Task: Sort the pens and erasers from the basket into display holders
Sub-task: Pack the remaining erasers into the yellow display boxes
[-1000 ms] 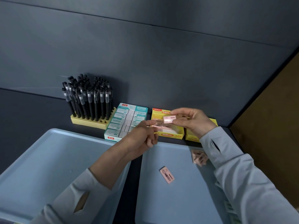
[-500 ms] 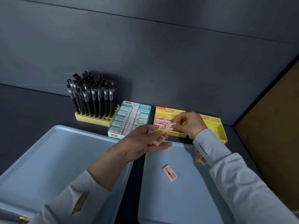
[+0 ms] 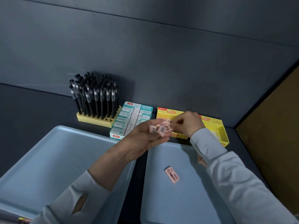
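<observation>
Right hand (image 3: 188,124) fingertips blurred, eraser (image 3: 202,161) half behind sleeve (image 3: 226,167)

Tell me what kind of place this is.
Probably a stationery shop's stocking shelf: black pens stand in a yellow holder, while a teal display box and a yellow display box hold erasers.

A dark blue-grey wall (image 3: 161,59) fills the upper part of the view, matt and panelled, with a thin seam (image 3: 161,23) running across it and sloping down towards the right. It meets a worktop (image 3: 32,110) of much the same dark tone along a line that also falls to the right. On the right a brown board (image 3: 278,143) stands upright at an angle to the wall, joined to it along a black edge strip (image 3: 265,94). In the bottom left corner a small yellow object (image 3: 24,220) is too blurred to identify.
</observation>
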